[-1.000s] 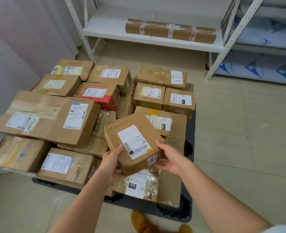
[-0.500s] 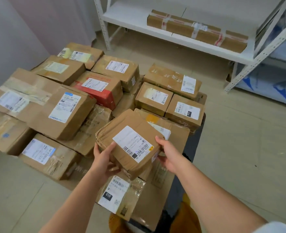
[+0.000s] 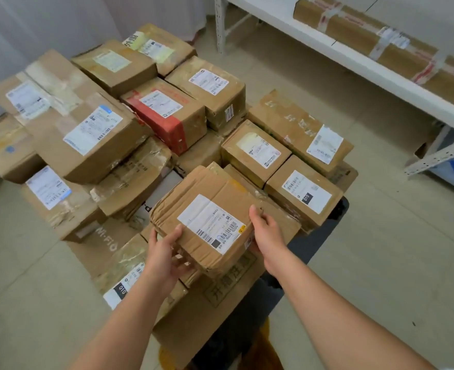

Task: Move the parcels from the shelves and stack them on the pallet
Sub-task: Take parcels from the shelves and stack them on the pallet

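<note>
A flat, worn cardboard parcel (image 3: 207, 209) with a white barcode label lies low over the stacked parcels at the near side of the pile. My left hand (image 3: 167, 256) grips its near left corner, thumb on top and fingers underneath. My right hand (image 3: 267, 233) holds its right edge, fingers curled against the side. The dark pallet (image 3: 330, 222) shows only at its right edge, under several taped brown parcels. One long parcel (image 3: 386, 46) bound with red-and-white tape lies on the white shelf (image 3: 327, 46) at the back right.
A box with a red band (image 3: 164, 113) sits mid-pile, a large box (image 3: 68, 116) to its left. The shelf's metal upright (image 3: 439, 156) stands at the right over a lower shelf with blue-and-white sheeting. Tiled floor spreads to the right; a curtain hangs behind.
Both hands have lowered the flat parcel onto the near side of the pile. The view has shifted closer and leftward, so the shelf has slid toward the upper right.
</note>
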The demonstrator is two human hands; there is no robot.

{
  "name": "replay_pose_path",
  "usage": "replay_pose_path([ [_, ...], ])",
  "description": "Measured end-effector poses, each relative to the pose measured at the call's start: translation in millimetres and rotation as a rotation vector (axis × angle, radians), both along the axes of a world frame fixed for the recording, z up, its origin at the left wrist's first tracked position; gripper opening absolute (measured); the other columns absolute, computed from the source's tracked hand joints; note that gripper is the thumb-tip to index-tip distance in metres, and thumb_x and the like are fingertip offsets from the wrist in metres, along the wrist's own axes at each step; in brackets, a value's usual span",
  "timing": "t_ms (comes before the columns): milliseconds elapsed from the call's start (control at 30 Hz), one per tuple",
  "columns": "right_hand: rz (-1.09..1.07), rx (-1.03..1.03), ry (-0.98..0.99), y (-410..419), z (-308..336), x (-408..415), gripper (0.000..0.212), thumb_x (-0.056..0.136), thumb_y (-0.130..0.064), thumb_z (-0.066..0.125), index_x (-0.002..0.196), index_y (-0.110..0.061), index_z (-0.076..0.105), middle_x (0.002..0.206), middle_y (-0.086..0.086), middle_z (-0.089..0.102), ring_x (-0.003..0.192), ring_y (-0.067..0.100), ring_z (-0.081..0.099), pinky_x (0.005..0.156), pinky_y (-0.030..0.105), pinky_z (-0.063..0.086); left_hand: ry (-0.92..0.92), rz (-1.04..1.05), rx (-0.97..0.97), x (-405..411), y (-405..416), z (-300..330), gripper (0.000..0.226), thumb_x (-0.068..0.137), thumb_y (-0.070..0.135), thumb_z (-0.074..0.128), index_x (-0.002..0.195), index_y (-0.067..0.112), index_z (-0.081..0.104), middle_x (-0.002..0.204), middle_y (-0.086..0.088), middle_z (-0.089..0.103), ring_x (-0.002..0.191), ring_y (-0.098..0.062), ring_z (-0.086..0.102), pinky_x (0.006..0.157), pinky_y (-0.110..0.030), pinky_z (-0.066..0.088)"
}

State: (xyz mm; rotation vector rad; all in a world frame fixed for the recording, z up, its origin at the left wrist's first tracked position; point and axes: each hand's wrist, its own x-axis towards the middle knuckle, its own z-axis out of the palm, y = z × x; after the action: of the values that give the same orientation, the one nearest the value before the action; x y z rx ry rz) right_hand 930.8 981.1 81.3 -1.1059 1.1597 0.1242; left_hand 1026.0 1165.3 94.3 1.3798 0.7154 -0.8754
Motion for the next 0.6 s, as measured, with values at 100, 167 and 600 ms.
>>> replay_pose_path([
  [100, 0.029, 0.012, 0.002, 6, 0, 4, 0.065, 0.092, -0.064, 0.046, 0.143, -0.024, 0.044, 0.133, 0.001, 0.059, 0.118, 0.02, 0.056, 0.095, 0.036, 0.048, -0.037, -0.013, 0.009, 3, 8, 4, 0.062, 0.091, 0.016, 0.065, 0.142, 0.04, 0.039, 0.117, -0.017, 0.061, 0.092, -0.036, 0.067, 0.07, -0.051, 0.059],
  [167, 0.037, 0.021, -0.001, 9, 5, 2, 0.061, 0.094, -0.062, 0.044, 0.142, -0.023, 0.045, 0.131, 0.001, 0.059, 0.113, 0.017, 0.057, 0.084, 0.028, 0.046, -0.056, -0.032, 0.016, 3, 11, 8, 0.058, 0.092, 0.016, 0.065, 0.14, 0.039, 0.041, 0.114, -0.017, 0.063, 0.083, -0.033, 0.068, 0.065, -0.048, 0.059],
  [600, 0.08, -0.021, 0.012, -10, 12, 0, 0.054, 0.097, -0.058, 0.041, 0.138, -0.023, 0.047, 0.121, 0.001, 0.064, 0.11, 0.018, 0.06, 0.095, 0.035, 0.049, -0.074, -0.008, -0.017, -10, -7, 17, 0.075, 0.09, 0.022, 0.068, 0.149, 0.045, 0.029, 0.12, -0.014, 0.06, 0.102, -0.039, 0.066, 0.08, -0.055, 0.058],
])
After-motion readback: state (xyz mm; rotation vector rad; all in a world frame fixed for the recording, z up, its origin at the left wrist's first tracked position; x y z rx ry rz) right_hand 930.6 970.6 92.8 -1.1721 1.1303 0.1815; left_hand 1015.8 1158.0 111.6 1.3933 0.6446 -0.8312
